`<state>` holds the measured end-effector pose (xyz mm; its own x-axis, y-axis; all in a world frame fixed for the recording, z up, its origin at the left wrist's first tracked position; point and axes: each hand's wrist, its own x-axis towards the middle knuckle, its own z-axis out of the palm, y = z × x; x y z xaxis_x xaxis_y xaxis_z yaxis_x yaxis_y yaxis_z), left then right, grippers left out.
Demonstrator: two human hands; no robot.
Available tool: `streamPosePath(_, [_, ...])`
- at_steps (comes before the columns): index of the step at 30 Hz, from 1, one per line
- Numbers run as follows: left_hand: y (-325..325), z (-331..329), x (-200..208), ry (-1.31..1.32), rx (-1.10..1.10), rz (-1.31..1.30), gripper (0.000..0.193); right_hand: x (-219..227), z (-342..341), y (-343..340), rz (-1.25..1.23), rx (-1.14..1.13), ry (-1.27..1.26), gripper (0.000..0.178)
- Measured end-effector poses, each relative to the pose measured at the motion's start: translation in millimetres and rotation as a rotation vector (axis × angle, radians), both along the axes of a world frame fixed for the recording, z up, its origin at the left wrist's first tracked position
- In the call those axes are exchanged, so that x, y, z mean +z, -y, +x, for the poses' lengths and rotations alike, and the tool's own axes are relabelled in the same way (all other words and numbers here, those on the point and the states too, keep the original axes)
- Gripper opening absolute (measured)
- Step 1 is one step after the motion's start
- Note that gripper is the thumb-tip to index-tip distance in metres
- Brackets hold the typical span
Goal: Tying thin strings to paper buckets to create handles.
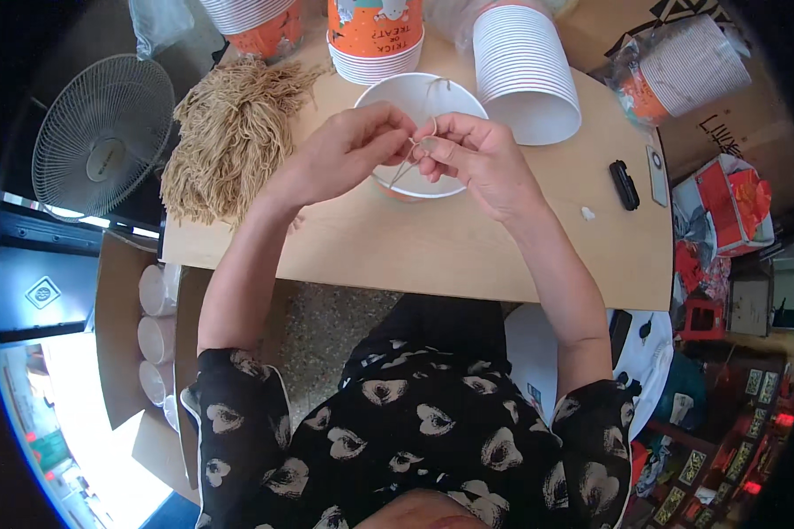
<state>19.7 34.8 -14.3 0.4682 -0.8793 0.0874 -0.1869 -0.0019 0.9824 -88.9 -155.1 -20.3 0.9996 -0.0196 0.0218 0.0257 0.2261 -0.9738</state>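
Above a white paper bucket (381, 95), my two hands meet over its open mouth. A thin tan cord (400, 174) runs between their fingertips, looped near the right thumb, and its ends hang over the bucket. My left hand (348, 152) is closed in a pinch on the cord. My right hand (481, 167) also pinches it between thumb and fingers. Another bit of cord (439, 82) shows at the bucket's far rim. A thick heap of tan cords (229, 145) lies left of my left hand. The exact knot or loop between my fingers is partly hidden.
Behind the bucket stand orange printed buckets (375, 35) in a stack. White nested buckets (525, 66) lie on their side at right, near a plastic-wrapped stack (692, 70). A black object (625, 185) and white scrap (588, 213) rest on the table (415, 251). A fan (104, 141) stands left.
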Motion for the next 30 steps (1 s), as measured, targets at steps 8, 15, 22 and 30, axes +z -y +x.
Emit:
streamPosePath(8, [2,1,12,0.037,-0.036,0.152,0.019,4,1,5,0.049,0.046,-0.042,0.019])
streamPosePath(15, [4,-6,10,-0.14,0.034,0.116,0.016,18,2,18,-0.055,0.033,-0.226,0.033])
streamPosePath(22, [3,-8,12,-0.149,0.031,0.099,0.016,23,9,14,-0.718,0.171,-0.164,0.03])
streamPosePath(30, [-2,1,7,-0.229,-0.057,0.087,0.015,21,-2,13,-0.442,0.159,-0.086,0.014])
